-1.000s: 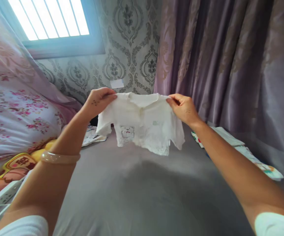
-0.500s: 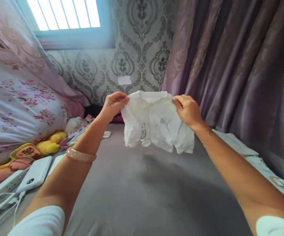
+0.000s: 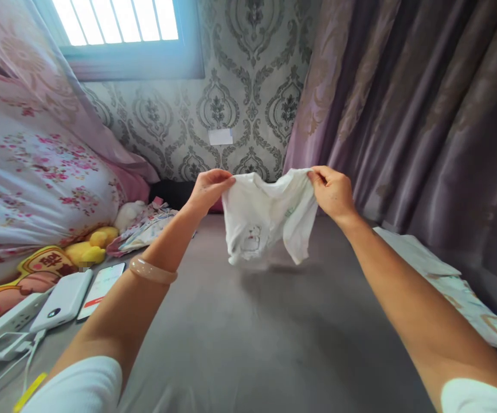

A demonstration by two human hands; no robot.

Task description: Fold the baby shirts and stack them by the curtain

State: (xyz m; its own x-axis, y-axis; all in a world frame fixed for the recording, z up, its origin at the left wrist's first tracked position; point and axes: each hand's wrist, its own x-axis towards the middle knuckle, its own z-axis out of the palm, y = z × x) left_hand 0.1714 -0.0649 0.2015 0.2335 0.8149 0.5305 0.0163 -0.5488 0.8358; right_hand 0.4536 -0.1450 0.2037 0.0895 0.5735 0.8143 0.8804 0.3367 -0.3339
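Note:
A small white baby shirt (image 3: 259,212) with a printed bear figure hangs in the air between my two hands, above a grey bed sheet (image 3: 248,332). My left hand (image 3: 209,188) pinches it at one shoulder, thumb and fingers closed on the cloth. The opposite shoulder is pinched by my right hand (image 3: 333,190). Its neckline sags between the hands, and one sleeve dangles below my right hand. The lower hem is folded and blurred. A pale bangle (image 3: 152,271) circles my left forearm.
At left lie a power strip (image 3: 10,321), a white power bank (image 3: 63,301), a phone (image 3: 101,289), a yellow plush toy (image 3: 91,245) and floral bedding (image 3: 46,166). Folded cloths (image 3: 420,252) lie at right, below a purple curtain (image 3: 403,126). A patterned wall (image 3: 248,103) stands behind.
The shirt has swung and bunched, its front now narrower and its hem curled. My left hand has shifted slightly right and down. More of the phone shows.

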